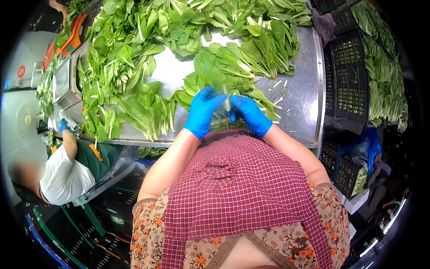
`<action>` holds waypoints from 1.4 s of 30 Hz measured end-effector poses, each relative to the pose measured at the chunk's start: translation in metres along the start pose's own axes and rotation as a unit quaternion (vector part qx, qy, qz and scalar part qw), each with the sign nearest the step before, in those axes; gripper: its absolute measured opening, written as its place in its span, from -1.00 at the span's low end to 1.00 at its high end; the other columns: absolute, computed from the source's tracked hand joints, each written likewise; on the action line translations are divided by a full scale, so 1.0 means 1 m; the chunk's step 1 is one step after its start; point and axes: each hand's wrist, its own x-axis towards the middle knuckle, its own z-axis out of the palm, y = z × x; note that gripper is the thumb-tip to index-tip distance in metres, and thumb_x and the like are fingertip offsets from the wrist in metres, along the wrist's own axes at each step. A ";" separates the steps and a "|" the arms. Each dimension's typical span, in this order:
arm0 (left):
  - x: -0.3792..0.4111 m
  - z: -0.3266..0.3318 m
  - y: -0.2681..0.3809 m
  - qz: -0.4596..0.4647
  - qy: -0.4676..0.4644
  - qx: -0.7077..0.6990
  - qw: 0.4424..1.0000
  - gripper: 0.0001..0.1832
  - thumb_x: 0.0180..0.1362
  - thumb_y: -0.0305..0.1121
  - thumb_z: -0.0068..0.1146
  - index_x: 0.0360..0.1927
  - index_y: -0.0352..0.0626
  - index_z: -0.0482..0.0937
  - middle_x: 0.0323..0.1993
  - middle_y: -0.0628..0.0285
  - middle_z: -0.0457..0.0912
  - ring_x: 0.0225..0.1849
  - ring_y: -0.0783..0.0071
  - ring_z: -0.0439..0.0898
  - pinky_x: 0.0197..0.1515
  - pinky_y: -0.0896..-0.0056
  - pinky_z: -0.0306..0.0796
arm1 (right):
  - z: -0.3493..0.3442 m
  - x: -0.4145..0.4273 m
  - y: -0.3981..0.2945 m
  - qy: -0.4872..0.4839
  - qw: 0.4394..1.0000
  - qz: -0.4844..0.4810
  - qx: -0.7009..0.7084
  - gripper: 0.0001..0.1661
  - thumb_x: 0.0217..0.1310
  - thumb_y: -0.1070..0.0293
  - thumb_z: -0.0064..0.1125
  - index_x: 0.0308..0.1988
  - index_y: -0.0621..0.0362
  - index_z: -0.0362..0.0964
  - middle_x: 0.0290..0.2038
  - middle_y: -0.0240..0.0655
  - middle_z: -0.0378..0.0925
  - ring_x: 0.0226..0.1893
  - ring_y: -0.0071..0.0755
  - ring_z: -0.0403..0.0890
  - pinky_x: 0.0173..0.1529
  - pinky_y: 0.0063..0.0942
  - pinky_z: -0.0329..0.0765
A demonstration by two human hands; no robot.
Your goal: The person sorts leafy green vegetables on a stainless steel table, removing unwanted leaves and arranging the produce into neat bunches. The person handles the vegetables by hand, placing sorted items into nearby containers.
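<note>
Both of my hands wear blue gloves and meet close together at the near edge of the metal table (pixel 306 111). My left hand (pixel 205 109) pinches a leafy green stalk (pixel 225 95) near its pale stem; the stalk is blurred. My right hand (pixel 250 112) is right beside the stem, fingers curled; whether it grips anything is unclear. Just beyond my hands lie loose leafy greens (pixel 231 53). A bunch of greens (pixel 149 112) rests to the left, with a larger heap (pixel 114 60) behind it. Cut stem pieces (pixel 276 84) are scattered to the right.
Black crates (pixel 349 77) of greens stand beyond the table's right edge, with another crate (pixel 347 175) lower down. At left are a scale (pixel 63 80), an orange tray (pixel 74 37) and a co-worker (pixel 67 171) with a gloved hand at a plastic bag. An arm shows at the upper left.
</note>
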 end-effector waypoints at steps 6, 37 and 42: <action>-0.006 0.000 0.002 -0.027 0.047 0.080 0.995 -0.72 0.07 -0.47 0.27 -0.16 -0.30 0.50 -0.24 0.19 0.59 -0.20 0.49 0.56 -0.13 0.49 0.41 | -0.003 0.003 0.001 0.068 0.987 -0.053 -0.137 -0.80 0.18 0.34 0.25 -0.22 0.21 0.53 -0.39 -0.40 0.58 -0.44 -0.63 0.52 -0.30 -0.61 0.49; -0.003 -0.033 0.004 0.046 0.096 0.038 0.994 -0.69 0.12 -0.39 0.23 -0.04 -0.22 0.58 -0.21 0.26 0.63 -0.26 0.50 0.59 -0.26 0.51 0.44 | -0.083 0.026 -0.026 0.261 0.770 -0.216 -0.541 -0.74 0.09 0.37 0.23 -0.14 0.01 0.52 -0.26 -0.26 0.54 -0.30 -0.23 0.60 -0.19 -0.35 0.53; -0.007 -0.023 0.002 0.032 0.088 0.021 0.995 -0.68 0.11 -0.38 0.25 -0.07 -0.26 0.59 -0.24 0.23 0.64 -0.27 0.48 0.60 -0.25 0.50 0.44 | -0.110 0.052 -0.015 0.261 0.782 -0.189 -0.533 -0.73 0.09 0.33 0.27 -0.14 0.05 0.52 -0.30 -0.27 0.55 -0.34 -0.27 0.59 -0.24 -0.38 0.52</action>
